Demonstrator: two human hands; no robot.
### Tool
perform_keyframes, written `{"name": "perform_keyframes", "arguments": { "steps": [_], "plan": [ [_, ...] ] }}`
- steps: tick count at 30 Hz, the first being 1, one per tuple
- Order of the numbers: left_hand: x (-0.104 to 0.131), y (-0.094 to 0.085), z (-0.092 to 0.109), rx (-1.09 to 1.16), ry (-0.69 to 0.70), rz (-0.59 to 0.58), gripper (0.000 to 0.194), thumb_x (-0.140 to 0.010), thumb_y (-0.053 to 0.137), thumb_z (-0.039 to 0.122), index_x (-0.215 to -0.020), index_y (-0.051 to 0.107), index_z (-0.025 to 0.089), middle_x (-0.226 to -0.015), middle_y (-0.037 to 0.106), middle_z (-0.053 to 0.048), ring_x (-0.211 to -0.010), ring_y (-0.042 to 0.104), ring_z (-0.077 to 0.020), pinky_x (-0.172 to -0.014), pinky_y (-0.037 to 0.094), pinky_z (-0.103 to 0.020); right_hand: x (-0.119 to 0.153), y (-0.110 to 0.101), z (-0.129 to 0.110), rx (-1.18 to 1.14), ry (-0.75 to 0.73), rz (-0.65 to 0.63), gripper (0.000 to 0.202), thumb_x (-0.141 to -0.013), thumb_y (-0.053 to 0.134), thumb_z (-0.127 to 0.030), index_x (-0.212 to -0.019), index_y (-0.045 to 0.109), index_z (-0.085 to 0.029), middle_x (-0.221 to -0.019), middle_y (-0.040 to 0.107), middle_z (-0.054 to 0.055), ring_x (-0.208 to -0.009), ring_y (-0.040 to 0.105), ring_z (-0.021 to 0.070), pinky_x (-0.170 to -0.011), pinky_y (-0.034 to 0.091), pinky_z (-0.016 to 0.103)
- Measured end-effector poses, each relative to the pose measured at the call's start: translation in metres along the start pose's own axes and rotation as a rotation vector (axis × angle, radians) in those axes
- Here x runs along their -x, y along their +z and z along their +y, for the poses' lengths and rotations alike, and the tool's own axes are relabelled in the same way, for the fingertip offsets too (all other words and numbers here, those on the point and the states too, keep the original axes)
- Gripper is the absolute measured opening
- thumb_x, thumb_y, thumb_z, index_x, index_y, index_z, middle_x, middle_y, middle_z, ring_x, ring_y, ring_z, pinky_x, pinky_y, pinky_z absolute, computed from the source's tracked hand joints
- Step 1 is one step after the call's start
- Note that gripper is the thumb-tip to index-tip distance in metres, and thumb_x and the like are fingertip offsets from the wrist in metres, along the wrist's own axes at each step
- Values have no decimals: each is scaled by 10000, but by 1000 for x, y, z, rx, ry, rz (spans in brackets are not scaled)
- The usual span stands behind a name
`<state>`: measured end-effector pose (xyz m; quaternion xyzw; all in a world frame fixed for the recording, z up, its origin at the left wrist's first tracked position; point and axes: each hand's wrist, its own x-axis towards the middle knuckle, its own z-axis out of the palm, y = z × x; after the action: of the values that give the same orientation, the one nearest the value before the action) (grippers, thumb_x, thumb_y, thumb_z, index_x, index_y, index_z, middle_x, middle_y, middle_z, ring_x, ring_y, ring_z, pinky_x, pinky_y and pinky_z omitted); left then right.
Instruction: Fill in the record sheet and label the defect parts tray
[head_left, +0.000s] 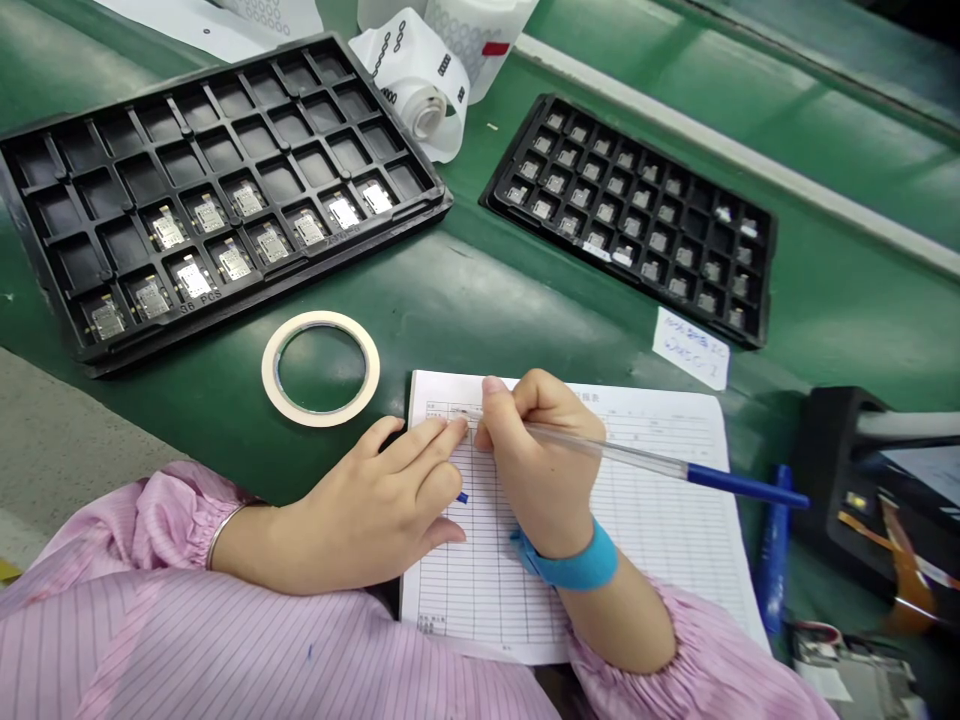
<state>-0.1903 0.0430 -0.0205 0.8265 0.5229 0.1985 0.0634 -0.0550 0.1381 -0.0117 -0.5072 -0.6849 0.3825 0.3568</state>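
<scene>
A printed form pad (652, 510) with ruled rows lies on the green table. My right hand (540, 455) is closed round a clear pen (637, 455) with a blue end, its tip near the upper left of the form. A blue band circles the right wrist. My left hand (382, 495) rests over the pad's left edge, palm down, fingers extended and touching the paper near the pen tip. A small blue piece (462, 497), perhaps a pen cap, shows beside the left fingers; the rest of it is hidden.
A large black tray (262, 275) with metal parts is at upper left, a smaller filled tray (759, 290) at upper right. A tape ring (281, 385), label roll (427, 115), note (690, 348), blue object (774, 560) and black device (825, 450) surround the pad.
</scene>
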Motion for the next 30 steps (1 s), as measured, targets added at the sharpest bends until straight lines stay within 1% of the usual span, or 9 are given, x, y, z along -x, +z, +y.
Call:
{"name": "perform_keyframes", "arguments": {
  "steps": [3, 9, 17, 26, 28, 30],
  "plan": [
    [0, 0, 1, 3, 1, -13, 254, -913, 511, 408, -935, 534, 155, -1398, 470, -128, -1312, 395, -232, -982, 377, -419, 0, 0, 0, 4, -1, 18, 396, -851, 577, -215, -536, 339, -208, -438, 403, -65, -404, 363, 74, -432, 310, 247],
    [2, 0, 1, 7, -1, -18, 260, -924, 486, 413, -929, 535, 157, -1413, 452, -129, -1318, 388, -238, -979, 379, -425, -1, 0, -3, -16, -3, 65, 402, -852, 579, -214, -531, 338, -205, -438, 402, -69, -402, 368, 70, -452, 342, 236],
    [1, -1, 0, 5, -3, -12, 252, -916, 508, 406, -925, 532, 155, -1404, 463, -129, -1308, 395, -231, -969, 387, -412, 0, 1, -3, -1, -24, 41, 392, -855, 562, -185, -533, 339, -209, -435, 397, -71, -399, 362, 73, -436, 328, 242],
    [1, -1, 0, 1, -1, -26, 260, -921, 497, 417, -925, 535, 160, -1409, 457, -126, -1313, 387, -230, -971, 378, -408, 0, 0, 2, 34, -31, 77, 409, -842, 569, -174, -516, 325, -208, -433, 377, -69, -392, 344, 71, -431, 270, 268],
    [1, -2, -1, 3, -2, -31, 260, -919, 500, 418, -922, 534, 161, -1412, 455, -122, -1312, 389, -228, -972, 380, -408, 0, 0, 1, 8, -16, 86, 411, -842, 575, -187, -510, 333, -208, -427, 395, -67, -391, 357, 72, -435, 291, 264],
    [1, -3, -1, 0, -8, -39, 262, -914, 512, 423, -923, 536, 162, -1414, 455, -111, -1311, 392, -221, -976, 384, -405, -1, 0, 1, -79, 18, 123, 399, -842, 588, -209, -518, 354, -210, -419, 430, -64, -387, 380, 75, -439, 316, 256]
  ]
}}
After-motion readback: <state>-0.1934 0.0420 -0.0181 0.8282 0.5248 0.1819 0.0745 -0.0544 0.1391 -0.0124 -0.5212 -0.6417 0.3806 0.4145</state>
